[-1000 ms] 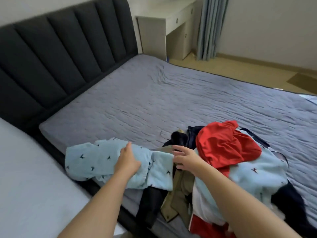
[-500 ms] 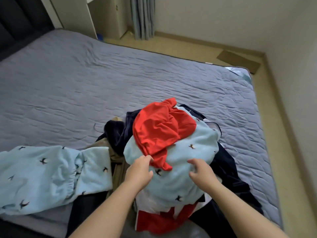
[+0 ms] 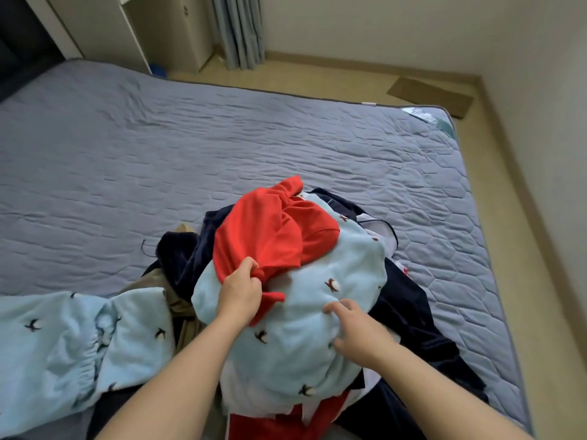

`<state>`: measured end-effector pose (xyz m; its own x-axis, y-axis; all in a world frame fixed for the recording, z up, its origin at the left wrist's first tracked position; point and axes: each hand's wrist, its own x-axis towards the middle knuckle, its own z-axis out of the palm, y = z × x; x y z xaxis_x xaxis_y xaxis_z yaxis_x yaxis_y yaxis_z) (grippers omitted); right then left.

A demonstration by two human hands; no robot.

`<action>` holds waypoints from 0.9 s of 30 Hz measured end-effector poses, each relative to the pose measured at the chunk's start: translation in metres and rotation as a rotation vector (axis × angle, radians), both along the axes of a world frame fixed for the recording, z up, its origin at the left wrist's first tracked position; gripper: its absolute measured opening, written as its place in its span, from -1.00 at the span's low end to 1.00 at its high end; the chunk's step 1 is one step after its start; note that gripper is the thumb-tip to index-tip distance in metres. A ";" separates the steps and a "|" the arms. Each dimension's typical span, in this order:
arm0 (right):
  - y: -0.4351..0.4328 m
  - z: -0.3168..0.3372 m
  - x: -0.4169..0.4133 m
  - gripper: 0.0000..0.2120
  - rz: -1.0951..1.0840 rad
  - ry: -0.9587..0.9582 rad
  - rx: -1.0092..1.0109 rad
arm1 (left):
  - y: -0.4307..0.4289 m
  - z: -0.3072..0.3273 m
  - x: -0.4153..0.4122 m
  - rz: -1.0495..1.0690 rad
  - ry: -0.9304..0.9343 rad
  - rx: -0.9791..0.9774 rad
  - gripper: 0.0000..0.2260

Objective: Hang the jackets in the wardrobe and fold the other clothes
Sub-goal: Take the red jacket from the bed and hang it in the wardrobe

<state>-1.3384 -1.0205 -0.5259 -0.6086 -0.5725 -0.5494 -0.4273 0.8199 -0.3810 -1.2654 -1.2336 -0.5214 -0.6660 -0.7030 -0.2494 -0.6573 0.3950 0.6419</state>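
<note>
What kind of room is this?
Probably a bedroom: a wide bed with a grey quilted cover, a pile of clothes on it, and a curtain beyond.

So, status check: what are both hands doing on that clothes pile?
Left hand grips red garment. Right hand rests on light blue bird-print garment, not gripping. Pile unsorted on bed; dark clothes tangled beneath.
</note>
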 end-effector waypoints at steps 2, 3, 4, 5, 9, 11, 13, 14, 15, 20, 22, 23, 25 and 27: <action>-0.005 0.009 -0.003 -0.34 -0.032 0.025 -0.021 | -0.006 0.024 -0.003 0.072 0.087 0.137 -0.75; -0.009 0.015 -0.003 -0.24 -0.068 0.066 -0.055 | -0.008 0.038 -0.002 0.085 0.123 0.265 -0.72; -0.015 0.020 -0.002 -0.14 -0.098 0.131 -0.090 | -0.009 0.053 0.002 0.094 0.161 0.428 -0.73; -0.022 0.027 -0.003 -0.04 -0.106 0.217 -0.108 | -0.010 0.067 0.007 0.110 0.174 0.618 -0.76; -0.058 0.048 -0.006 -0.07 -0.097 0.373 -0.084 | -0.024 0.114 0.033 -0.035 -0.075 1.123 -0.84; -0.078 0.053 -0.008 -0.52 -0.111 0.258 -0.129 | -0.039 0.123 0.042 -0.223 -0.107 1.128 -0.93; -0.108 0.062 0.001 -0.88 -0.459 -0.077 -0.441 | -0.059 0.124 0.055 -0.293 0.049 1.097 -0.91; -0.117 0.067 0.005 -0.81 -0.759 -0.271 -0.592 | -0.062 0.119 0.058 -0.240 0.102 0.966 -0.90; -0.130 0.072 0.012 -0.77 -1.054 -0.529 -0.699 | -0.067 0.111 0.064 -0.117 0.141 0.765 -0.89; -0.186 0.072 0.071 -0.80 -0.763 -0.791 -0.630 | -0.081 0.085 0.093 0.344 0.247 1.148 -0.68; -0.196 0.066 0.079 -0.85 -0.455 -0.534 -0.597 | -0.088 0.075 0.108 0.309 0.155 1.150 -0.70; -0.198 0.062 0.078 -0.90 -0.382 -0.394 -0.570 | -0.095 0.072 0.115 0.300 0.128 1.052 -0.73; -0.203 0.058 0.077 -0.54 -0.306 -0.364 -0.467 | -0.116 0.068 0.128 0.255 0.144 0.957 -0.77; -0.215 0.061 0.086 -0.22 -0.401 -0.754 -0.291 | -0.140 0.074 0.140 0.171 0.224 1.017 -0.69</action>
<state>-1.2527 -1.2354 -0.4651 -0.3297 -0.5732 -0.7502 0.3173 0.6811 -0.6598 -1.1253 -1.3739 -0.4478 -0.6815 -0.3209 -0.6577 -0.4785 -0.4847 0.7322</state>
